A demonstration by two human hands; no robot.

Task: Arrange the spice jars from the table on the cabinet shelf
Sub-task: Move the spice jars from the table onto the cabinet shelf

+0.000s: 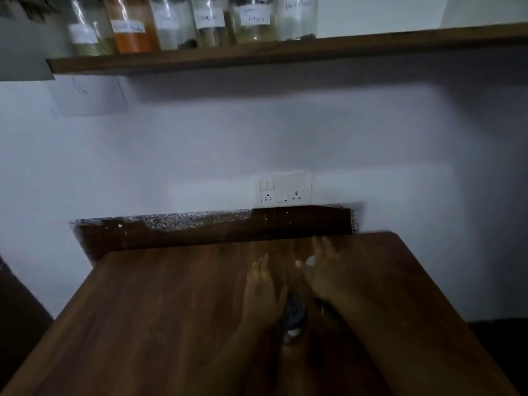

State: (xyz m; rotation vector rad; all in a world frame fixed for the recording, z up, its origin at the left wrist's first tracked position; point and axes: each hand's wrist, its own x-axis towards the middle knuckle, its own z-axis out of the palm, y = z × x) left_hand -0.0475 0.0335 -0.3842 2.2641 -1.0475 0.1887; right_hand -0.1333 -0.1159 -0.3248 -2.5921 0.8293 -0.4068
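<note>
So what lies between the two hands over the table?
In the head view, a small dark object, too blurred to identify, sits on the table between the left hand and right hand.

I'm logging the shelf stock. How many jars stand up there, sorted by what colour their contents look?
Orange contents: 1 jar
Pale or greenish contents: 5 jars
Total: 6 jars on the shelf

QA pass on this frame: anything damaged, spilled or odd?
Yes: the dark backsplash strip behind the table looks chipped, its speckled core exposed along the top edge. The jars stand upright on the shelf. No spill visible.
</note>
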